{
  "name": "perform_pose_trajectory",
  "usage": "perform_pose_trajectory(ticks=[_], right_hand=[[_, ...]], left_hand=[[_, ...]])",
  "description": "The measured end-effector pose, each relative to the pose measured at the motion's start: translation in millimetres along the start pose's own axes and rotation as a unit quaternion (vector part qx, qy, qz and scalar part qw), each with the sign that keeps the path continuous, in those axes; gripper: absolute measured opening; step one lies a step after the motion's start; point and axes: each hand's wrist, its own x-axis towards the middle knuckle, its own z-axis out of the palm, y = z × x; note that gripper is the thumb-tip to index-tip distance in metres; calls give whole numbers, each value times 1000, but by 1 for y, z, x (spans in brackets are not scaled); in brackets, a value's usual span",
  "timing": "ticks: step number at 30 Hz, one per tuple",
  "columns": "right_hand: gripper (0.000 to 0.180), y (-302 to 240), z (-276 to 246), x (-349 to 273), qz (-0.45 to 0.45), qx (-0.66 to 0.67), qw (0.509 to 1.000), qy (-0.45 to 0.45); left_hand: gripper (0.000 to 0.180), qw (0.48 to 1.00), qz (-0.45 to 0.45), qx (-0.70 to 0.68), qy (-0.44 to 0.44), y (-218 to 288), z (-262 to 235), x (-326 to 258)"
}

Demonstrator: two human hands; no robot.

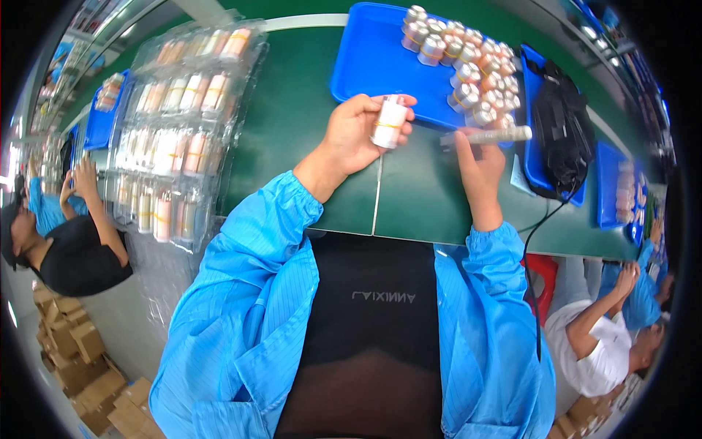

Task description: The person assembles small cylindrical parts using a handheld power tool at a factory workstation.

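Observation:
In my left hand point(347, 139) is a small white cylinder point(390, 123) with a yellow band and a shiny upper end, gripped between thumb and fingers above the table. My right hand point(479, 172) is closed around a pale pen-shaped stick point(497, 135), held roughly level; motion blur hides its finer detail. Just beyond both hands lies a blue tray point(365, 55). Several similar banded cylinders point(433, 50) with silvery tops stand crowded along its right side.
Stacked clear plastic trays point(139, 124) with rows of pale cylinders rise at left on the green table point(285, 73). A black bag-like bundle point(559, 124) with a cable lies in another blue tray at right. Other people sit on both sides; cardboard boxes point(88, 340) fill the lower left.

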Motion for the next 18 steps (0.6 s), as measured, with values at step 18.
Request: perform_pose_trajectory(ticks=[18], right_hand=[[24, 33, 4, -4, 16, 85, 995, -42]], left_hand=[[39, 328, 489, 773, 235, 70, 92, -234]])
